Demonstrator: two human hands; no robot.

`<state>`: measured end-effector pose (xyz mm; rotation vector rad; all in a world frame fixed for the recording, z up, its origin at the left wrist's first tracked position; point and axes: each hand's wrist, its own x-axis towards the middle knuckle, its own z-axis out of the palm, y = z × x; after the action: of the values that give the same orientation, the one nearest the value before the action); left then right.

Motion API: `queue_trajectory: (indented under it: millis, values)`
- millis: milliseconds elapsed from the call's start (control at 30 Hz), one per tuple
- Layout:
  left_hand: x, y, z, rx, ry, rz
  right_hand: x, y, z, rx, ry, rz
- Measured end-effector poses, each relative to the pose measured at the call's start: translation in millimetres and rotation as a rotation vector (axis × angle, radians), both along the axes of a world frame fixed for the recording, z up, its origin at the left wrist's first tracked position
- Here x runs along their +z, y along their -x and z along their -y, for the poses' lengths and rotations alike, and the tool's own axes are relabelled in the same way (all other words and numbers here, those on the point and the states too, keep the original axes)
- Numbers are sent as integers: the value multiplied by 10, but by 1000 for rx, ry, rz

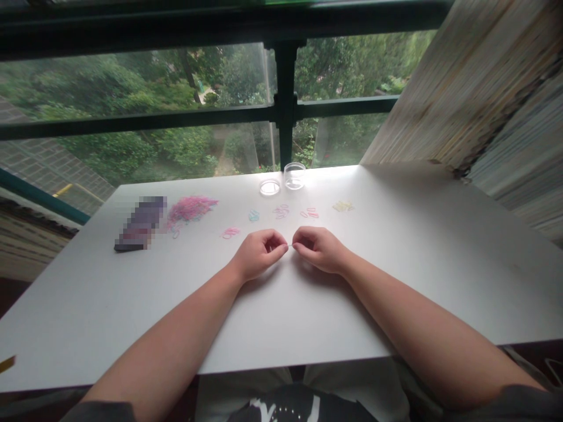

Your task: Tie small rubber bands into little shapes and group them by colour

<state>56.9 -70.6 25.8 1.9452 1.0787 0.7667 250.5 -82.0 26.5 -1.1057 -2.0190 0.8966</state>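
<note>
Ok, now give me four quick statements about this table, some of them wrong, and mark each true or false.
1. The left hand and right hand pinch a tiny pale piece between them. True.
2. The yellow pieces lie left of the large pink pile. False: the yellow pieces lie to its right.
3. The clear jar stands near the window. True.
4. The clear jar is nearer the person than the hands. False: it stands beyond them.
</note>
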Motion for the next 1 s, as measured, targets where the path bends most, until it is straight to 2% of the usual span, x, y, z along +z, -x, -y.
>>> queue_trajectory:
  millis: [400,1000]
  values:
    - [8,-10,23,-51,-3,-17,-1,-22,-9,68,42,3]
    - [14,6,-3,-35,7,-17,-3,-10,-3,42,26,22]
